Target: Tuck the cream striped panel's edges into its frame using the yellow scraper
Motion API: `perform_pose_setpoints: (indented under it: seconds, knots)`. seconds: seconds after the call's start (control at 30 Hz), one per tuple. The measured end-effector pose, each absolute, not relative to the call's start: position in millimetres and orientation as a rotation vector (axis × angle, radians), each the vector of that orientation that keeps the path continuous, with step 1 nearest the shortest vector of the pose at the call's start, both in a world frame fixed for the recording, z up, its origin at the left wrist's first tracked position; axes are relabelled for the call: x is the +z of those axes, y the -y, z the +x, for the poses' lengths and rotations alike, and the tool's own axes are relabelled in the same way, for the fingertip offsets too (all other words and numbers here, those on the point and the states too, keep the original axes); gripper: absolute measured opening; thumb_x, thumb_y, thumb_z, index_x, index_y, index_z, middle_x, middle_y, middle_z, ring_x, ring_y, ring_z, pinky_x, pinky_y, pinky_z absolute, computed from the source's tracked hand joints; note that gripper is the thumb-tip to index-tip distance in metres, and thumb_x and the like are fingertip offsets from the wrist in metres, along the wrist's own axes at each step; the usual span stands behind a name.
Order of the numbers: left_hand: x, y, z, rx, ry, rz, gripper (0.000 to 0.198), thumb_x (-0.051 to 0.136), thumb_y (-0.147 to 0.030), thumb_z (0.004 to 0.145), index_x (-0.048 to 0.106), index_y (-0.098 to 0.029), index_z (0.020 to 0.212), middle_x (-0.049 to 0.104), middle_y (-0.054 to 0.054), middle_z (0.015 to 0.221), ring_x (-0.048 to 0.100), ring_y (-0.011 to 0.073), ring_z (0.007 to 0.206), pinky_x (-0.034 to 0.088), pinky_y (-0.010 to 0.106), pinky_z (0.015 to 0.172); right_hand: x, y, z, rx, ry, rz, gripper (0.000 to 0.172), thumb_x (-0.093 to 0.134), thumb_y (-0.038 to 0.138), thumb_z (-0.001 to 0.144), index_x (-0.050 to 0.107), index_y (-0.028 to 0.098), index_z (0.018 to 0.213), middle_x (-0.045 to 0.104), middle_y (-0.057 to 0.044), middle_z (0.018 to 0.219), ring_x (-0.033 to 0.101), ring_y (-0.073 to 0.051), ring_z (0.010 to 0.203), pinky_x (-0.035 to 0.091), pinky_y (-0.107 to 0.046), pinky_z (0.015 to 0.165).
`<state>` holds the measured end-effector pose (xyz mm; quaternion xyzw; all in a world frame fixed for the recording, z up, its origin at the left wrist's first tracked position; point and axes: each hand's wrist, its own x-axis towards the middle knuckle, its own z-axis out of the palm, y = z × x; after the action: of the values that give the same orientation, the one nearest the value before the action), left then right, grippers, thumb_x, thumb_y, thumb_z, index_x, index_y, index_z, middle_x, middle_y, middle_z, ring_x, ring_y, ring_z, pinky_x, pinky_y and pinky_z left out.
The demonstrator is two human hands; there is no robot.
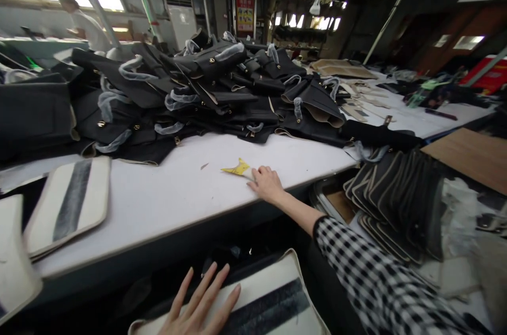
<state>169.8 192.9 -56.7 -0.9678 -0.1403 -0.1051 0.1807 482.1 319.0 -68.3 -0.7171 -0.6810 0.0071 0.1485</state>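
Note:
My left hand point(202, 303) lies with its fingers spread on a cream panel point(273, 303) that has a broad dark stripe and a rounded corner. This panel is low in front of me, below the table edge. At the front edge of the white table, my right hand point(268, 183) is closed around the pale end of a small yellow pointed piece point(238, 168). Its exact kind is not clear. To the left, another striped cream panel point(75, 203) rests on the table, with part of one more cream panel point(16, 261) nearer to me.
Black bags point(222, 86) with plastic-wrapped handles are heaped along the back of the white table point(166, 208). Dark panels with pale edges point(396, 197) stand stacked at the right, beside a brown board point(471, 158). Another person point(87, 26) is at the far left.

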Motion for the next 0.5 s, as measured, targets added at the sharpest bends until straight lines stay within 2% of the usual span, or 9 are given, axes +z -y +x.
perform_pose_setpoints:
  seconds: [0.07,0.17,0.27,0.33,0.43,0.5]
  knots:
    - [-58,-192,181,-0.309,0.352,-2.786,0.053,0.042,-0.032,0.095,0.037,-0.029,0.148,0.057,0.009,0.139,0.053,0.0284,0.126,-0.004,0.052,0.118,-74,-343,476,0.056,1.946,-2.115,0.042,0.056,0.045,0.093,0.058,0.010,0.117,0.055,-0.018,0.118,0.048,-0.031,0.113,0.041,-0.048,0.095]
    - [-66,-189,201,-0.303,0.323,-2.909,0.062,0.048,-0.040,0.093,0.030,-0.026,0.151,0.048,0.012,0.146,0.045,0.0308,0.133,-0.007,0.053,0.117,-74,-360,472,0.178,1.932,-2.147,0.037,0.054,0.043,0.095,0.058,0.012,0.114,0.054,-0.014,0.123,0.050,-0.028,0.114,0.042,-0.047,0.096]
    - [-73,-187,224,-0.156,0.331,-3.138,0.084,0.058,-0.032,0.086,0.010,-0.029,0.154,0.030,0.013,0.156,0.031,0.0348,0.142,0.007,0.063,0.115,-69,-351,482,0.341,1.879,-2.143,0.027,0.059,0.035,0.093,0.060,0.015,0.111,0.056,-0.009,0.123,0.053,-0.026,0.112,0.043,-0.048,0.097]
    - [-72,-187,240,0.050,0.308,-3.331,0.101,0.067,-0.037,0.080,-0.001,-0.031,0.154,0.018,0.013,0.159,0.021,0.0388,0.145,0.015,0.068,0.112,-66,-327,498,0.440,1.774,-2.139,0.024,0.061,0.030,0.091,0.061,0.015,0.110,0.057,-0.008,0.123,0.054,-0.025,0.113,0.044,-0.048,0.098]
    - [-59,-187,264,0.279,0.234,-3.521,0.115,0.073,-0.056,0.072,-0.003,-0.030,0.154,0.007,0.013,0.161,0.010,0.0412,0.146,0.009,0.071,0.112,-70,-265,527,0.574,1.471,-2.145,0.022,0.060,0.030,0.093,0.060,0.015,0.109,0.059,-0.007,0.118,0.057,-0.023,0.109,0.047,-0.045,0.094]
    - [-51,-187,280,0.309,0.149,-3.584,0.117,0.069,-0.068,0.068,0.001,-0.028,0.155,0.006,0.012,0.161,0.007,0.0397,0.147,0.003,0.069,0.114,-80,-210,539,0.691,1.185,-2.146,0.022,0.056,0.033,0.095,0.060,0.014,0.106,0.063,-0.005,0.102,0.062,-0.019,0.092,0.052,-0.039,0.083]
